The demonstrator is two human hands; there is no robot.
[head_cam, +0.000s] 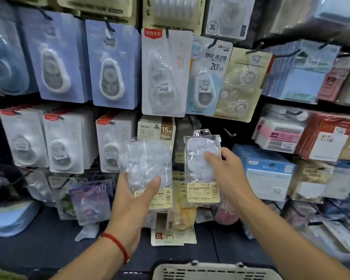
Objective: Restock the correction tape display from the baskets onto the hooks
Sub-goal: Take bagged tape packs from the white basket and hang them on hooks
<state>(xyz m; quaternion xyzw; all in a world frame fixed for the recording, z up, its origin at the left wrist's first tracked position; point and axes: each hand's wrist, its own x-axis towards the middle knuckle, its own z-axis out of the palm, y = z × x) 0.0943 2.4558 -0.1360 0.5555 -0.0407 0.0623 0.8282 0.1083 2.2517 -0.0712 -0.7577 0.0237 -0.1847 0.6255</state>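
My left hand (134, 201) grips a small stack of clear-packed correction tapes (148, 164) from below, thumb across the front. My right hand (226, 174) pinches a single clear-packed correction tape (200, 158) by its right side, thumb on the front, and holds it upright before the display. Its hang hole (201, 132) at the top lies left of a bare black hook (229, 132). A grey slotted basket (214, 271) shows at the bottom edge.
Carded correction tapes hang in rows on hooks across the wall: blue cards (113, 65) at upper left, white cards (67, 140) below them. Sticky-note packs (279, 136) and boxed goods (269, 172) fill the right side. More packs hang just behind my hands.
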